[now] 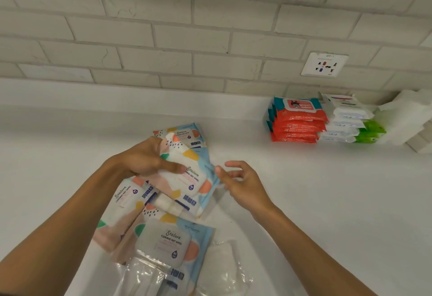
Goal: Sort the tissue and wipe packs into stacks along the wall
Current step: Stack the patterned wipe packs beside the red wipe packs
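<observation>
Holding one pastel wipe pack (pixel 187 174) above the heap with the left hand (pixel 142 158), grip clamped round its upper left end, thumb laid across the printed front. Tilted, with the lower right edge turned toward the right hand (pixel 240 179). Right grip apart: fingers loosely spread and bent, closed on nothing, thumb tip at the pack's pale blue edge, possibly touching it, though hard to say from this angle.

Under and around the lifted pack, on the white bench (pixel 327 190), a loose overlapping heap of the same pastel sort. Farthest back, a rear pack (pixel 184 133) lying flat, partly hidden by the held one. To the left, beside the left forearm, a left pack (pixel 124 204), label up. Nearest the camera, a near pack (pixel 173 239) with its clear lid flap facing up. At the bottom edge, overlapping that one, crinkled clear plastic wrappers (pixel 145 277).

Well apart to the right, against the brick wall (pixel 163 27), three stacks side by side, close together. First, the red baby wipes stack (pixel 297 123), red and teal, several packs high. Just beside it, the white pack stack (pixel 346 120), with green ends showing low on its right. Last, at the frame's edge, the plain white stack (pixel 411 120), stepped and leaning. Above the stacks, on the wall, a white socket plate (pixel 324 64).
</observation>
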`<state>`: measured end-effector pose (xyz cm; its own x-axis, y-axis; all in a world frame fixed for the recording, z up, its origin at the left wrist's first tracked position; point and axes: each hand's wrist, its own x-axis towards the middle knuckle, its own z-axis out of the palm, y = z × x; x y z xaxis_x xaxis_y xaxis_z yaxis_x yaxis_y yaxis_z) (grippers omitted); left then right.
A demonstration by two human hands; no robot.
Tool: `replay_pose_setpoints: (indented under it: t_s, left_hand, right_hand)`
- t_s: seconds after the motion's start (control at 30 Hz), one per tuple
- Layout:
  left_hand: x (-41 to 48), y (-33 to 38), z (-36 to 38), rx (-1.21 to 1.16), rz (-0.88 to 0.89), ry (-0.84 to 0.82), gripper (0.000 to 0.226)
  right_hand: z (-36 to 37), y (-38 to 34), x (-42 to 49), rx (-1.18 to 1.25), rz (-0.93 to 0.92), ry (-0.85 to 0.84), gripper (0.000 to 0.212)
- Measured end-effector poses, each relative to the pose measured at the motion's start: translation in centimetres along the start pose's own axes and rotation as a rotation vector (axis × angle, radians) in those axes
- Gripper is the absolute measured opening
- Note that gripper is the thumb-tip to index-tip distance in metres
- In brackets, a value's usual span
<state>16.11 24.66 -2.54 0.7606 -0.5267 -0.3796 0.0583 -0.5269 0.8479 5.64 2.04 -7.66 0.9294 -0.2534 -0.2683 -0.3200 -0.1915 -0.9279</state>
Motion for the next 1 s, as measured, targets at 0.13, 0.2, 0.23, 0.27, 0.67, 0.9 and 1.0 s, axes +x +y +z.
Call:
replay_pose_setpoints:
  t_s: [0.13, 0.2, 0.23, 0.27, 0.67, 0.9, 1.0]
  left_hand:
    - [0.5, -0.8, -0.5, -0.065, -0.043, 0.23, 0.032]
    - [0.9, -0.9, -0.3, -0.101, -0.051, 0.298, 0.03]
    - [1.1, -1.0, -0.2, -0.12, -0.049, 0.31, 0.03]
    - [1.2, -1.0, -0.1, -0.133, -0.047, 0.311, 0.031]
    - [1.3, -1.0, 1.1, -0.201, -0.009, 0.258, 0.026]
    - [1.2, -1.4, 1.0, -0.242, -0.005, 0.269, 0.025]
    - [1.2, -1.6, 1.0, -0.284, 0.005, 0.278, 0.025]
  right_hand:
    - [0.6, 1.3, -2.5, -0.238, 0.146, -0.213, 0.061]
    - [1.4, 0.7, -4.1, -0.439, 0.134, -0.383, 0.067]
    - [1.9, 0.5, -4.7, -0.53, 0.11, -0.426, 0.072]
    - [2.6, 0.3, -5.3, -0.612, 0.084, -0.437, 0.077]
    - [5.4, 1.5, -4.7, -0.444, 0.162, -0.458, 0.059]
    - [3.8, 1.6, -2.5, -0.215, 0.226, -0.413, 0.043]
    - [2.8, 1.5, -1.6, -0.141, 0.263, -0.364, 0.051]
